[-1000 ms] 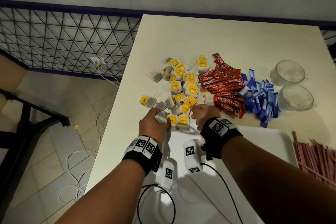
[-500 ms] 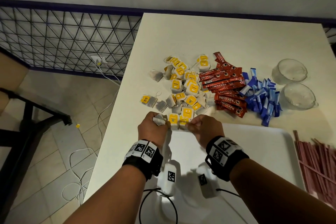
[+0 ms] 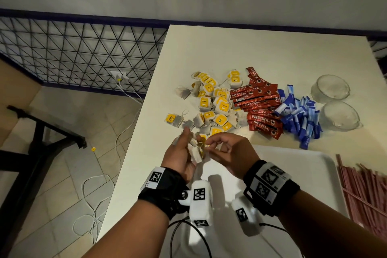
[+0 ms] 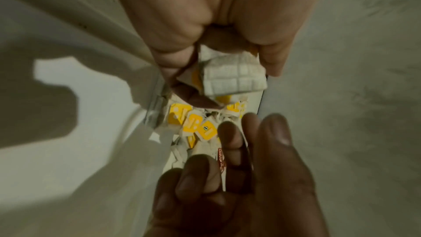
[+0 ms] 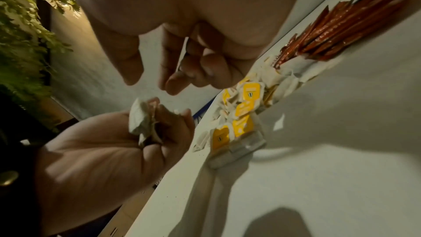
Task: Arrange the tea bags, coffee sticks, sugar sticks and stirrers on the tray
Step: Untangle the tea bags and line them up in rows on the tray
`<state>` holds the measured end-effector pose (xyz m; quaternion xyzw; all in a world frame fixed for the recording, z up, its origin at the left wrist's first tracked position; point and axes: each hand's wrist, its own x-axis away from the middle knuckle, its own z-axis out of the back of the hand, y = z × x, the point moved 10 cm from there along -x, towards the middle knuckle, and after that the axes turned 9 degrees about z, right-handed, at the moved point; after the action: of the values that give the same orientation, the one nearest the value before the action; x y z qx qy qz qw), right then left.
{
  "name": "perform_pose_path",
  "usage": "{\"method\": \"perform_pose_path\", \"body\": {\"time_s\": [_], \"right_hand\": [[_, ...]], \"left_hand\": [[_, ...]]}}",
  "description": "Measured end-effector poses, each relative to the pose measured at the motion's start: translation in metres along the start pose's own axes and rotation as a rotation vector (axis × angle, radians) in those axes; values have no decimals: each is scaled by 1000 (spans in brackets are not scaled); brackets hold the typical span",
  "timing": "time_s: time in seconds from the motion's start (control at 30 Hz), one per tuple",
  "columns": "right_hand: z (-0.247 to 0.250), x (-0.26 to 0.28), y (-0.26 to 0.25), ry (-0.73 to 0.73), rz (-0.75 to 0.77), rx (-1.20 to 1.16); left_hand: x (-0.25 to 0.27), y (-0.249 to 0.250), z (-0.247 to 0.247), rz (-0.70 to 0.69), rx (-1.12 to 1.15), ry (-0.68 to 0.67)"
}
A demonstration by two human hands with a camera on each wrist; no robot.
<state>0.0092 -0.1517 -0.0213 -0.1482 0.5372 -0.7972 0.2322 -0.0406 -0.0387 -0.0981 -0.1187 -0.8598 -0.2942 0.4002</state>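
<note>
My left hand (image 3: pixel 188 146) is turned palm up just above the table's front and grips a small bunch of tea bags (image 3: pixel 196 153); the left wrist view shows their paper (image 4: pixel 234 77) between thumb and fingers. My right hand (image 3: pixel 211 144) hovers close beside it with fingers loosely curled, and the right wrist view shows nothing between its thumb and index. The tea bag pile (image 3: pixel 215 107) with yellow tags lies just beyond both hands. Red coffee sticks (image 3: pixel 259 109), blue sugar sticks (image 3: pixel 299 115) and pink stirrers (image 3: pixel 368 190) lie further right. The white tray (image 3: pixel 303 165) is under my right forearm.
Two glass cups (image 3: pixel 329 88) (image 3: pixel 339 115) stand at the right behind the sugar sticks. The table's left edge (image 3: pixel 134 132) drops to a tiled floor with cables. A wire fence runs along the back left.
Both hands have lifted off the pile and drawn back toward the tray. The left hand has turned palm up with tea bags in it; the right hand's fingers have loosened.
</note>
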Motion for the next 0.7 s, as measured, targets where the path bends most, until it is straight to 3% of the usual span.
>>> {"method": "perform_pose_path", "body": {"time_s": [0.17, 0.3, 0.4, 0.5, 0.6, 0.7], "right_hand": [[8, 4, -1, 80, -44, -132], [12, 5, -10, 48, 48, 121], [15, 6, -11, 70, 65, 154], [21, 9, -10, 123, 25, 66], [22, 12, -5, 113, -96, -182], [32, 14, 2, 198, -178, -420]], "left_hand": [[-1, -14, -15, 81, 85, -76], [0, -8, -23, -9, 52, -66], [5, -7, -34, -27, 34, -99], [6, -4, -33, -28, 34, -63], [4, -3, -24, -17, 72, -2], [12, 12, -20, -140, 19, 46]]}}
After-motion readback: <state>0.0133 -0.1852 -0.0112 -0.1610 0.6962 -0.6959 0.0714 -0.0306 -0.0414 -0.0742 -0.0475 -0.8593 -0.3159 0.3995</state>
